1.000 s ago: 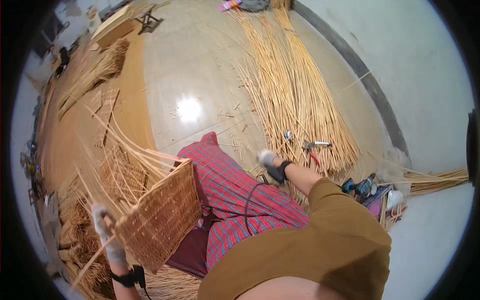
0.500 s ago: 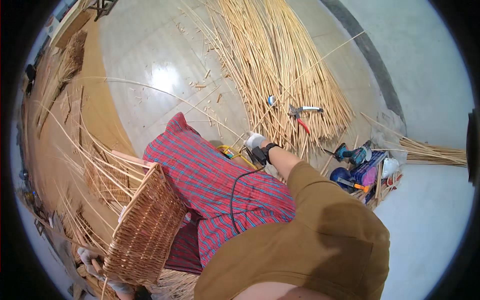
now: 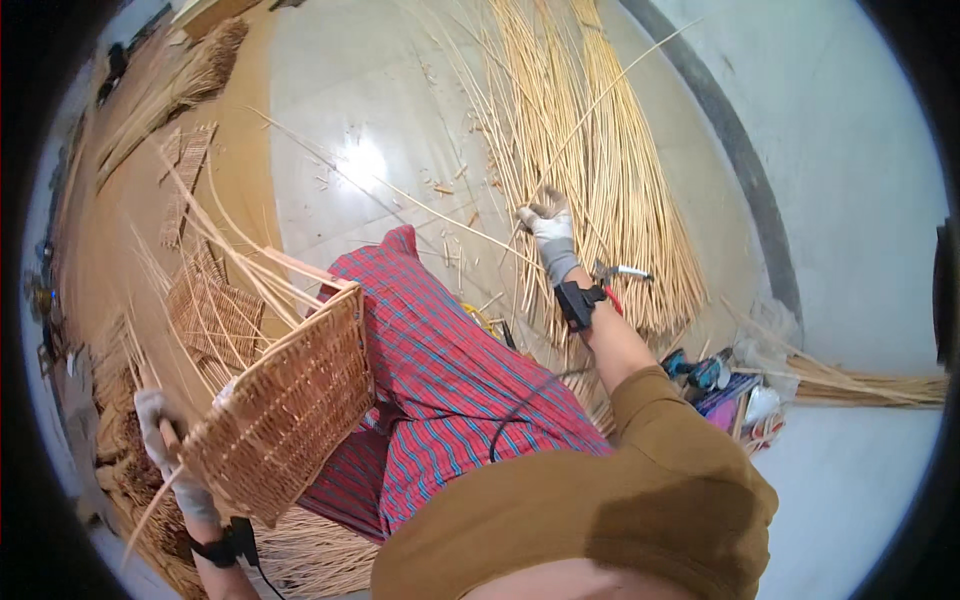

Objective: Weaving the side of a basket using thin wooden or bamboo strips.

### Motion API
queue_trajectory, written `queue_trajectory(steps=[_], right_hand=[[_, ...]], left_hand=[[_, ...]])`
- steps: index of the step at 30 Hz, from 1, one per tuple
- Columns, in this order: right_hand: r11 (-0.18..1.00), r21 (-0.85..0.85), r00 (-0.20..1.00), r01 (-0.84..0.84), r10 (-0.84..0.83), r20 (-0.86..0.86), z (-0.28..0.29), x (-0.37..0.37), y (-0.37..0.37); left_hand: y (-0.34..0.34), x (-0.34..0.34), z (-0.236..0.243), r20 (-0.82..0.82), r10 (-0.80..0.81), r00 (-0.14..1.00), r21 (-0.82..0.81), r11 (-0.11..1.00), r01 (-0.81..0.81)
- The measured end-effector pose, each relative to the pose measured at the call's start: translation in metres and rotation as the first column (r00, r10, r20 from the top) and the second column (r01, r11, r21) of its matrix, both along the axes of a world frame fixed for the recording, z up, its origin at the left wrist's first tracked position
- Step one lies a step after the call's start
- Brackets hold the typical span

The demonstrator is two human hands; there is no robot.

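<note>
A partly woven brown wicker basket (image 3: 290,400) leans against my left knee, with long loose cane ends sticking out of its far side. My left hand (image 3: 165,435), in a pale work glove, is wrapped round a thick corner stick at its lower left edge. My right hand (image 3: 548,225), gloved as well, is stretched forward over a large spread of peeled cane rods (image 3: 640,200). Its fingers are curled round a long thin cane rod (image 3: 615,85), which slants up to the right. Another long rod (image 3: 420,200) runs from the left and ends by my right wrist.
Pliers (image 3: 620,272) with red and white handles lie on the canes beside my right forearm. A teal power drill (image 3: 705,370) rests by a basket of tools. Woven panels (image 3: 225,310) and cane bundles (image 3: 190,85) lie left. Red checked cloth (image 3: 450,350) covers my legs.
My right hand has reached forward over the cane pile. My left hand and the basket have shifted up a little, and the view has turned slightly.
</note>
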State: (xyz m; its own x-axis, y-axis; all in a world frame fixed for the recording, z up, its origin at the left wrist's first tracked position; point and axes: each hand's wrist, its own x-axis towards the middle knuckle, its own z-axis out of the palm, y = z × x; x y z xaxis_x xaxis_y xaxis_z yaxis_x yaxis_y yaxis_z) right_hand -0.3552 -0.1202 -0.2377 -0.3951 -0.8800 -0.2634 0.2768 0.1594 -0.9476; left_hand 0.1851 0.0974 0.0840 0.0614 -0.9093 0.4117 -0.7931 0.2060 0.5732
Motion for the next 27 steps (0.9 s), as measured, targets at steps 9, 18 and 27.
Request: queue_trajectory(steps=[9, 18, 27], right_hand=[[0.782, -0.323, 0.832, -0.533, 0.415, -0.368, 0.261, 0.112, 0.032], [-0.355, -0.345, 0.034, -0.869, 0.652, -0.758, 0.498, 0.325, 0.178], [-0.500, 0.009, -0.072, -0.866, 0.108, -0.992, 0.482, 0.431, 0.223]], left_hand=[[0.004, 0.018, -0.006, 0.215, -0.180, 0.960, -0.107, 0.973, 0.206], [-0.022, 0.021, -0.028, 0.067, -0.291, 0.954, -0.200, 0.933, 0.299], [-0.014, 0.024, -0.029, -0.009, -0.296, 0.955, -0.075, 0.953, 0.294]])
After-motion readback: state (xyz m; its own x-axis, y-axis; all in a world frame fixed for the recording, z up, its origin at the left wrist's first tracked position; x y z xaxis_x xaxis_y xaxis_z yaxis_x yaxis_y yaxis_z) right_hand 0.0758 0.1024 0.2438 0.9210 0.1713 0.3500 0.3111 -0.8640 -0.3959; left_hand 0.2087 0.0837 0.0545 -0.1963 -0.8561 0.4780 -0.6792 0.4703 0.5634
